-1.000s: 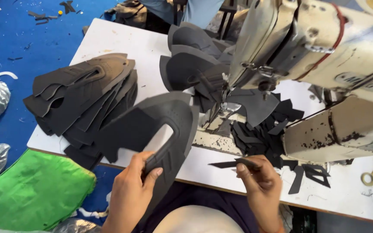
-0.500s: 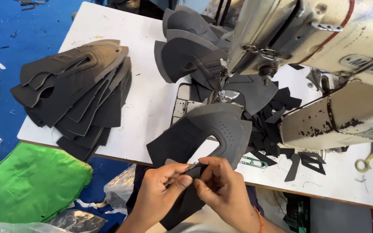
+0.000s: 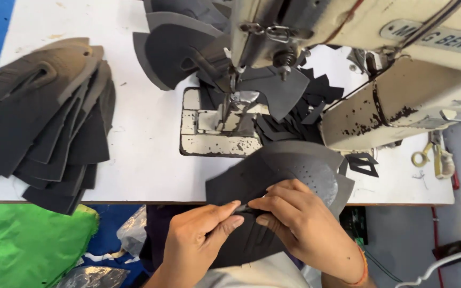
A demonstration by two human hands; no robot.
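Both hands gripped the dark grey shoe piece point(image 3: 289, 170) at the near edge of the white table point(image 3: 145, 149), the left hand point(image 3: 198, 240) pinching its lower edge between thumb and fingers and the right hand point(image 3: 305, 224) pressing down on it beside the left, apparently to line up two layers. The piece lay partly on the table and partly hanging over the edge under the hands, just in front of the sewing machine point(image 3: 358, 64). A stack of similar pieces point(image 3: 38, 122) sat well to the left.
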